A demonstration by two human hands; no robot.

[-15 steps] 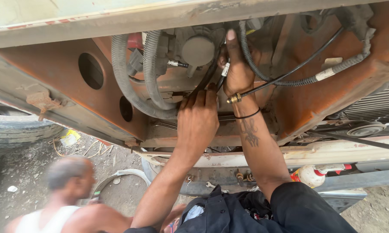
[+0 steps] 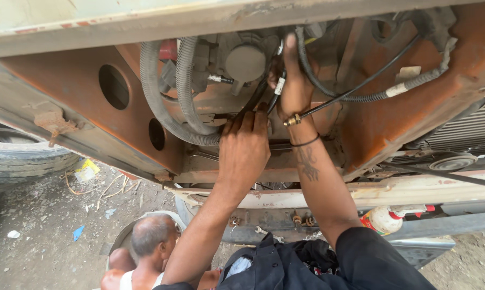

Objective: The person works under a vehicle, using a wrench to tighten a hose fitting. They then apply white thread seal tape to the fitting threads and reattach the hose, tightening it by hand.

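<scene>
I am reaching up into a rusty orange vehicle frame (image 2: 81,107). My left hand (image 2: 243,147) is raised in the middle, its fingertips curled on a black cable (image 2: 256,99) that runs up beside grey corrugated hoses (image 2: 186,91). Just right of it and higher, my right hand (image 2: 293,88), with a black band on the wrist, is wrapped around the same bundle of black cables next to a round grey part (image 2: 245,62). A brass fitting (image 2: 292,120) on a thin black line lies against that wrist.
Another person's head (image 2: 151,241) is below my left arm. A tyre (image 2: 16,156) stands at the left on littered ground. A radiator grille (image 2: 462,129) and a white-and-red bottle (image 2: 387,219) are at the right. Spanners (image 2: 264,232) lie on the bumper ledge.
Both hands stay on the cables in nearly the same place. The other person's head has shifted to the right, closer under my left arm.
</scene>
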